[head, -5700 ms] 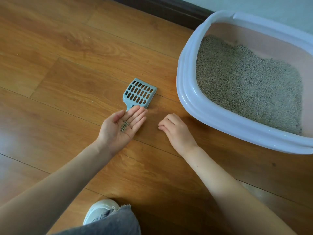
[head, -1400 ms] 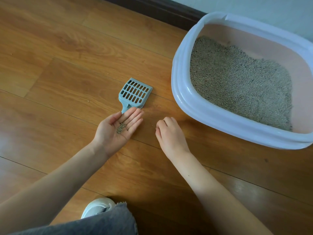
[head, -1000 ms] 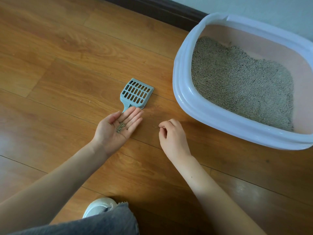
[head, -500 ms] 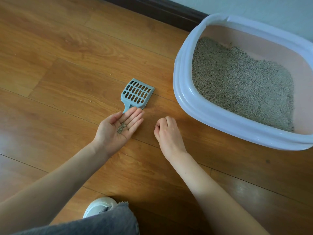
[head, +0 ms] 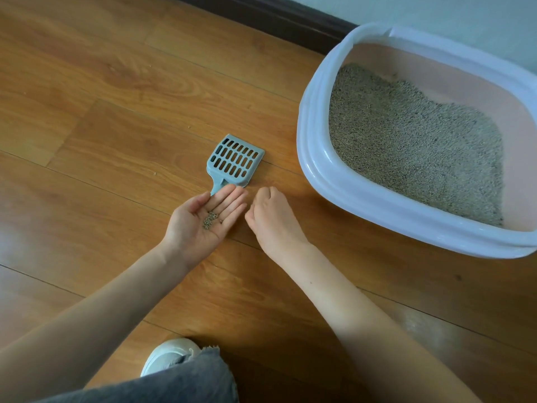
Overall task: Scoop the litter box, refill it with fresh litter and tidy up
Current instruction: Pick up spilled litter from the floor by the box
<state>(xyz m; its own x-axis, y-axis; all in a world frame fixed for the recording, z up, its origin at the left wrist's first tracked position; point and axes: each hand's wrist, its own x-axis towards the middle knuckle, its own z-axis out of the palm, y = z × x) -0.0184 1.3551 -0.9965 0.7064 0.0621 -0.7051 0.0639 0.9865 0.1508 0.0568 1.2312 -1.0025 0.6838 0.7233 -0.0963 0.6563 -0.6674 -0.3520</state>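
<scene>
Wide stretch of bare wood floor (head: 101, 91) out to the left and up toward the dark baseboard (head: 279, 16), a few stray specks on it. To the right the room closes off: the litter box (head: 322, 158) sits close against the wall, its white rim curving near the hands with a strip of floor between.

Inside the box, grey litter (head: 412, 141) covers the bottom, piled a bit higher at the near-left side, the pink inner wall showing bare at the far side.

The scoop (head: 234, 161) lies flat on the floor, slotted head pointing away, its handle running under the fingertips of the left hand (head: 203, 219). That hand is palm up, fingers straight and together, cupping a small heap of pellets (head: 210, 220). The right hand (head: 270, 216) is knuckles up right beside the left fingertips, fingers curled under; whether it pinches a pellet, I cannot tell.

A white shoe (head: 165, 353) and a frayed grey trouser leg (head: 180, 382) sit at the bottom edge.

Against half a second ago, the right hand has slid in to the left palm, the gap between them nearly gone. Left hand, scoop and box lie as they did.
</scene>
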